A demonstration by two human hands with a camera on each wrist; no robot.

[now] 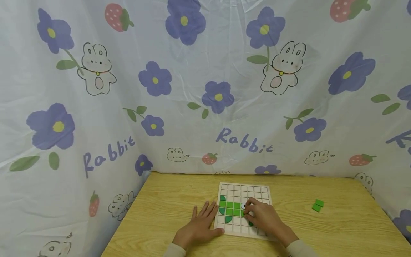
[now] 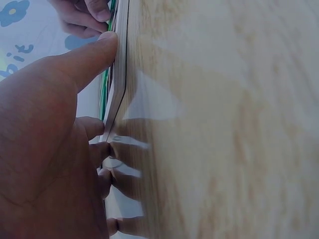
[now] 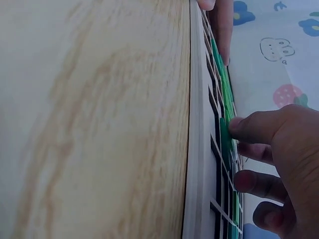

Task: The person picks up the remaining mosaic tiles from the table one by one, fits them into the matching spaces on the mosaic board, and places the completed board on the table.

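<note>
A pale wooden grid board (image 1: 239, 230) lies on the table, with several green tiles (image 1: 229, 212) and an eye tile (image 1: 243, 206) set in its cells. My left hand (image 1: 200, 226) lies spread along the board's left side, the thumb at the near left corner. In the left wrist view the thumb (image 2: 97, 52) rests against the board's edge. My right hand (image 1: 261, 216) is over the right half, thumb and index finger pinching at a green tile (image 1: 243, 212) beside the eye tile. The right thumb (image 3: 249, 127) touches green in the right wrist view; the index fingertip is hidden there.
Several loose green square tiles (image 1: 318, 205) lie on the wooden table (image 1: 346, 228) to the right of the board. A white patterned curtain (image 1: 199, 117) hangs behind the table's back edge and along its left side.
</note>
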